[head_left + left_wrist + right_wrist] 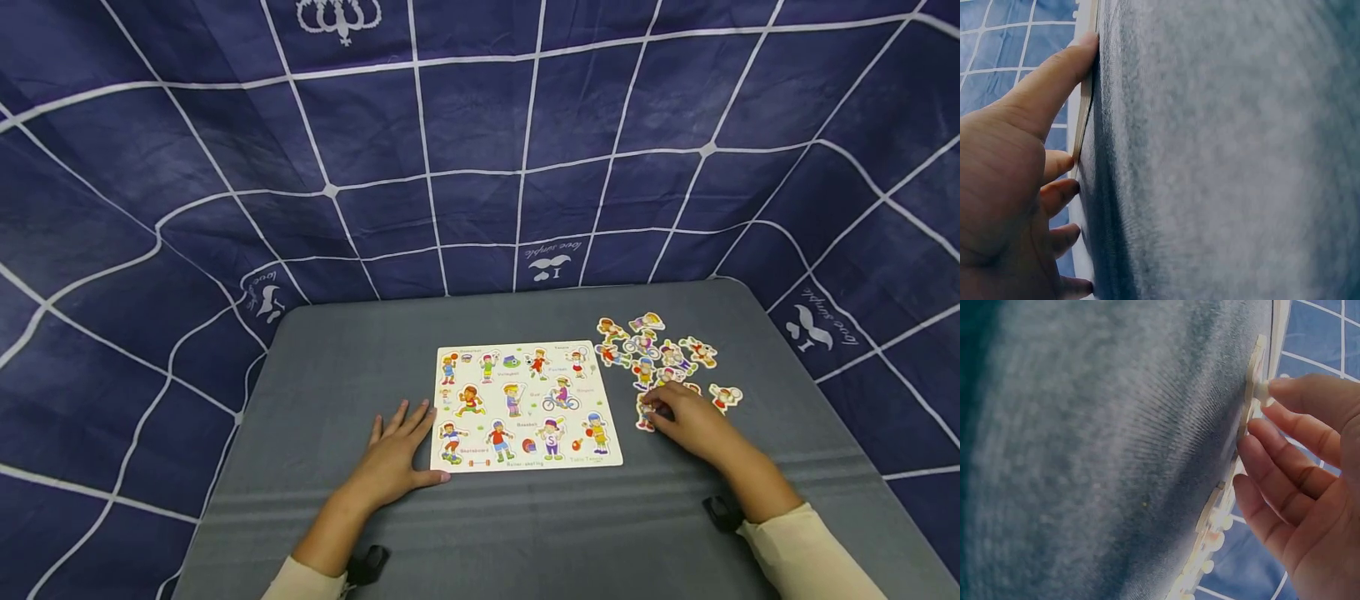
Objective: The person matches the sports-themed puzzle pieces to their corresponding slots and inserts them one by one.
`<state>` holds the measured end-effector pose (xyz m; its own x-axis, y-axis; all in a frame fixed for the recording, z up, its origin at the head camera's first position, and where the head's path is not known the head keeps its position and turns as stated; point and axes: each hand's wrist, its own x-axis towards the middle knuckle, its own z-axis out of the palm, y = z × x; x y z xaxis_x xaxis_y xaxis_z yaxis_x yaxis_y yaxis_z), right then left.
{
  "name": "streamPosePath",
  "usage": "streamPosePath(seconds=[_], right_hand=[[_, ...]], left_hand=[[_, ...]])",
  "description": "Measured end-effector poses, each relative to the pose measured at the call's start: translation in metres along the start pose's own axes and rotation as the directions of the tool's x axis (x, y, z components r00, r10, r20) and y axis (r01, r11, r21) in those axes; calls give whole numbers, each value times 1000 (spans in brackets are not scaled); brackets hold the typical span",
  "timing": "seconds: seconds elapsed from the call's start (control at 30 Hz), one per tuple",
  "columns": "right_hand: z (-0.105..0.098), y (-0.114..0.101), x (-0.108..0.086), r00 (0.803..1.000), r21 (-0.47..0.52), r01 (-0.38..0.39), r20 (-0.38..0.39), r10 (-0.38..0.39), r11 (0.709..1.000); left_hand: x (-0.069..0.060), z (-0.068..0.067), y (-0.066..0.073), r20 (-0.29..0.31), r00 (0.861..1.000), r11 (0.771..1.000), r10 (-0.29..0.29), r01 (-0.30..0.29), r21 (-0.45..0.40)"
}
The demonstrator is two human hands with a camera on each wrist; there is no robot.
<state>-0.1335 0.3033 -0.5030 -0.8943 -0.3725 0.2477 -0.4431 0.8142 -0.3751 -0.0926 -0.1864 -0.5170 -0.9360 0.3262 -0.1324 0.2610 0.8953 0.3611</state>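
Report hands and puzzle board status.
Left hand touching puzzle board edge. Right hand pinching one piece by knob. Other pieces crowded close by.

pieces (643,372) right of board (542,406)

Left hand (392,463) splayed, right hand (692,423) pinching

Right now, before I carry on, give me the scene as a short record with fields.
Left hand: fingers spread at the board's left edge
Right hand: pinches a puzzle piece by its knob
Board: on the grey table, showing sports figures
Other pieces: grouped right of the board
Backdrop: blue cloth, white grid lines
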Motion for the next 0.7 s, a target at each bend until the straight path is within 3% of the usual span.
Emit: streamPosePath(seconds=[0.33, 0.7], right_hand=[[0, 1, 2, 999, 14, -18, 32, 18, 1000], [-1, 0, 1, 999, 42, -9, 32, 7, 999]], left_hand=[[-3, 2, 5, -38, 999, 1000, 15, -16, -12], [-4, 6, 3, -47, 998, 995, -34, 30, -91]])
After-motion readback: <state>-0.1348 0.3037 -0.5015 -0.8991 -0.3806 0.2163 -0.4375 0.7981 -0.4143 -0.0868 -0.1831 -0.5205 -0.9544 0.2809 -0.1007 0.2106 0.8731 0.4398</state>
